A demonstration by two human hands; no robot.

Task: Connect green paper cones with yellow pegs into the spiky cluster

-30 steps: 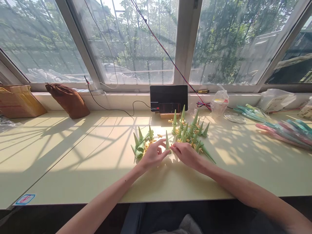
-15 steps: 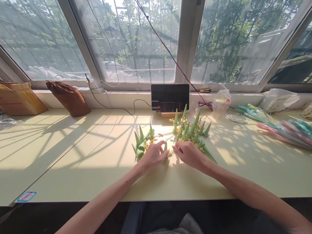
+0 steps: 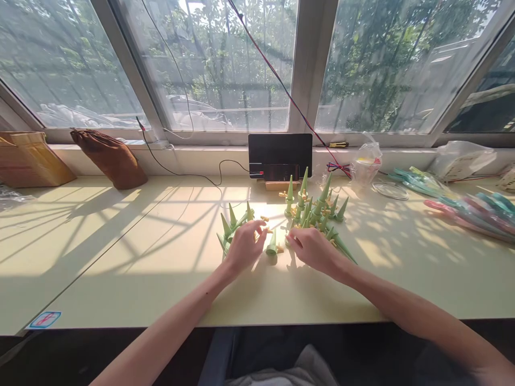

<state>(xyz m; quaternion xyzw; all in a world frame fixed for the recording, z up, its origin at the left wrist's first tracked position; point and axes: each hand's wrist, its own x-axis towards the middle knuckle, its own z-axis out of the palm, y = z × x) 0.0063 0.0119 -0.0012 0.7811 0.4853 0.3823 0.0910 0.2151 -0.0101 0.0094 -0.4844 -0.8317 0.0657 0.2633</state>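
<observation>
A green cone (image 3: pixel 272 244) stands upright on the table between my hands, with a small yellow piece (image 3: pixel 280 249) at its base. My left hand (image 3: pixel 244 244) is just left of it, apart from the cone, thumb and fingers parted. Close to its fingertips are small yellow pieces (image 3: pixel 264 218). My right hand (image 3: pixel 314 245) is closed in a pinch to the right of the cone; whatever its fingertips hold is mostly hidden. Several green cones (image 3: pixel 227 225) lie and stand behind my left hand. A larger cluster of green cones (image 3: pixel 322 202) with yellow pieces is beyond my right hand.
A black tablet (image 3: pixel 280 153) on a stand is at the back. A brown drawstring bag (image 3: pixel 115 161) and a cardboard box (image 3: pixel 30 161) stand at the left. Toward the right are a plastic cup (image 3: pixel 366 163), a coiled cable (image 3: pixel 390 190) and bagged coloured items (image 3: pixel 475 214).
My left hand has let go of the upright cone and moved a little left, so the cone stands free. My right hand has stayed nearly in place. The view has shifted slightly.
</observation>
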